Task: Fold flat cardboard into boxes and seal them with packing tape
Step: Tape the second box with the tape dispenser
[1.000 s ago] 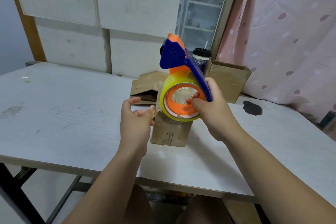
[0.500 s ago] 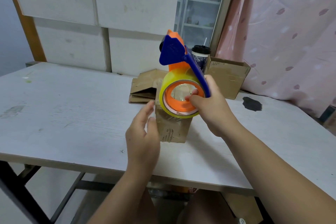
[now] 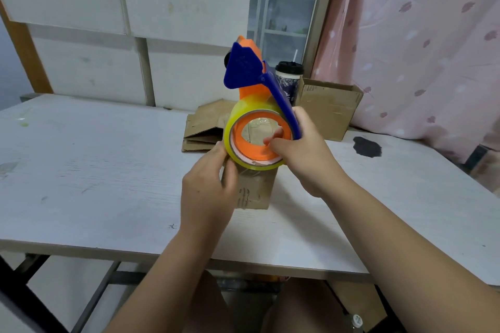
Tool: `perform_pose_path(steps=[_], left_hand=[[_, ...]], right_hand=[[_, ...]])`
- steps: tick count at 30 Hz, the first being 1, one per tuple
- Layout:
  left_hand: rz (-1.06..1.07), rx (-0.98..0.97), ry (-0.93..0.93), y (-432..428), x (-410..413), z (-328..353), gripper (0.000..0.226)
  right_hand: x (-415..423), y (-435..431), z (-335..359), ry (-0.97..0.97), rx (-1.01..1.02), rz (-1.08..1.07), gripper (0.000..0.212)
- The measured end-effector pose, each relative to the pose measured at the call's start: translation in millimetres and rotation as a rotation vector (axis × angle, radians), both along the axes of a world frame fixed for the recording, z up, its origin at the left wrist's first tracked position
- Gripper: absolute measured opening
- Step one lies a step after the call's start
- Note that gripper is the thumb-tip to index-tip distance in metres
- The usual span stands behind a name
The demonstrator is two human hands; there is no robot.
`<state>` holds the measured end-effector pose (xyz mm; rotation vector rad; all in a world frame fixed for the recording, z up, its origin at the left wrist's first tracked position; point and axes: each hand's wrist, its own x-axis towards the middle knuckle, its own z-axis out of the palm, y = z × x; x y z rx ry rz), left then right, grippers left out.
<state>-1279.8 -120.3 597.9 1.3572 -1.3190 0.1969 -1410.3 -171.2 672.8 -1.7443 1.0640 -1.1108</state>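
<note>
Above the box (image 3: 254, 192), light and crushable I judge, my right hand (image 3: 303, 159) grips the dispenser (image 3: 251, 81) while my flat left hand (image 3: 208, 192) braces the box's nine-o'clock wall.

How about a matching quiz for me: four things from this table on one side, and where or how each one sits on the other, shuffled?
Things:
1. tape dispenser
2. cup
3. open box
4. flat cardboard

Places or states:
A. rightmost, beside the curtain
B. gripped in the right hand
C. lying folded on the table
D. upright, black lid

Pairs: 1-B, 2-D, 3-A, 4-C
</note>
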Motion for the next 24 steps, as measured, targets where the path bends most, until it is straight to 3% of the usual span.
perform_pose_path(steps=[4,9,12,14,18,20,24], left_hand=[[0.071,-0.056,-0.114,-5.9,0.0,-9.8,0.025],[0.049,-0.068,-0.198,-8.0,5.0,-9.6,0.033],[0.04,-0.046,-0.221,-10.0,5.5,-12.9,0.032],[0.046,-0.064,-0.249,-11.7,4.9,-14.1,0.03],[0.082,-0.116,-0.323,-12.5,6.7,-12.0,0.033],[0.091,-0.151,-0.361,-11.0,6.5,-7.4,0.047],[0.091,-0.164,-0.38,-8.6,7.3,-4.4,0.061]], right_hand=[[-2.8,-1.2,4.9,0.086,-0.092,-0.031,0.03],[-7.4,-1.4,16.6,0.334,-0.386,-0.129,0.037],[-12.1,1.7,26.5,0.499,-0.474,-0.078,0.07],[-13.4,1.3,34.9,0.641,-0.522,-0.07,0.078],[-7.6,-0.1,50.5,0.735,-0.585,-0.065,0.062],[-0.8,1.3,54.7,0.759,-0.605,-0.07,0.053],[1.8,-2.5,52.4,0.675,-0.551,-0.097,0.045]])
